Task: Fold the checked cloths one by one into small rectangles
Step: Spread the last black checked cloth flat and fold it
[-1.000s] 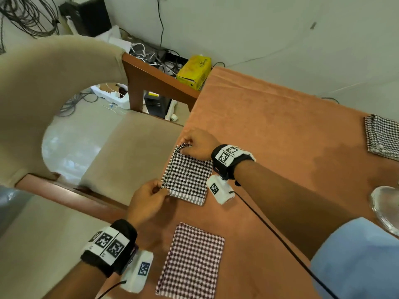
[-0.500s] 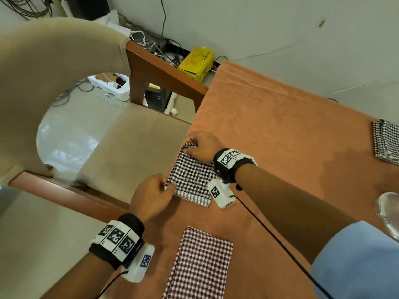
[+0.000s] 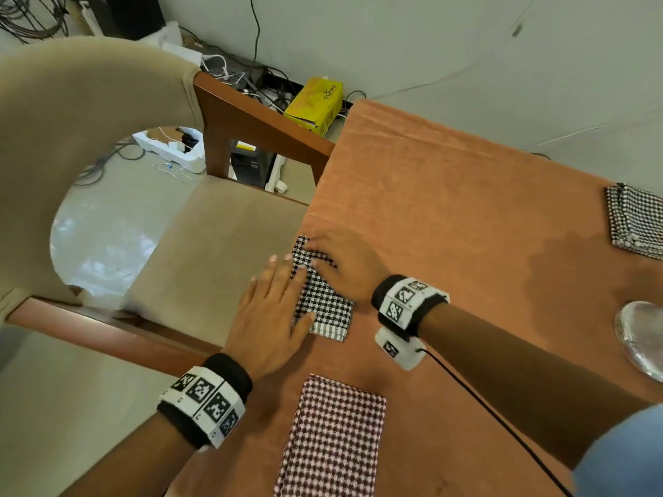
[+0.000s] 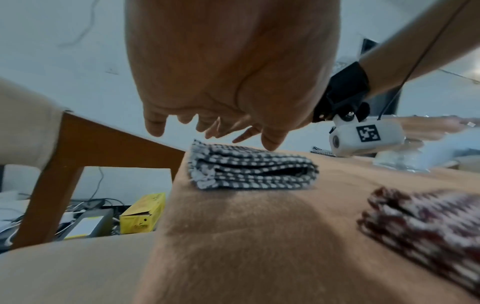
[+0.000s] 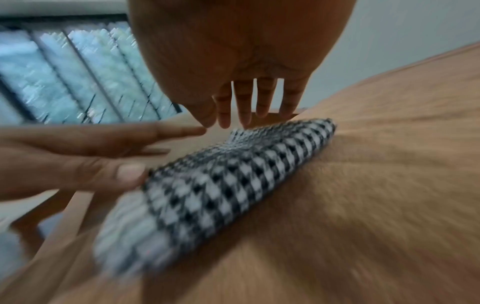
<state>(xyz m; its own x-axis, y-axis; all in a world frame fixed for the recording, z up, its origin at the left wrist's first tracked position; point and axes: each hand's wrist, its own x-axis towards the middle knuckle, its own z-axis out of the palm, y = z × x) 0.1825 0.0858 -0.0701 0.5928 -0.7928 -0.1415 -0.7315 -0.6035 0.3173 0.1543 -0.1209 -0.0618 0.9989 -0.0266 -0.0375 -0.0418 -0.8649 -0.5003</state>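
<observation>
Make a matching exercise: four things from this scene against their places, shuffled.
Things:
1. black cloth
2. red cloth
3. yellow box
4. glass dish

Places:
A. on the floor by the wall
B. at the table's right edge
C. under both hands
D. on the table, nearest the person

Pairs: 1-C, 2-D, 3-A, 4-B

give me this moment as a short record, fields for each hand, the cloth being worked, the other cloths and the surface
left hand: fingers straight, flat at the left edge of the black-and-white cloth
right hand: fingers spread over the cloth's far end
black-and-white cloth: folded into a small layered rectangle, near the table's left edge
dark red checked cloth: folded, lying nearer the person
second black-and-white cloth: folded, far right
orange table cover: under all three cloths
</observation>
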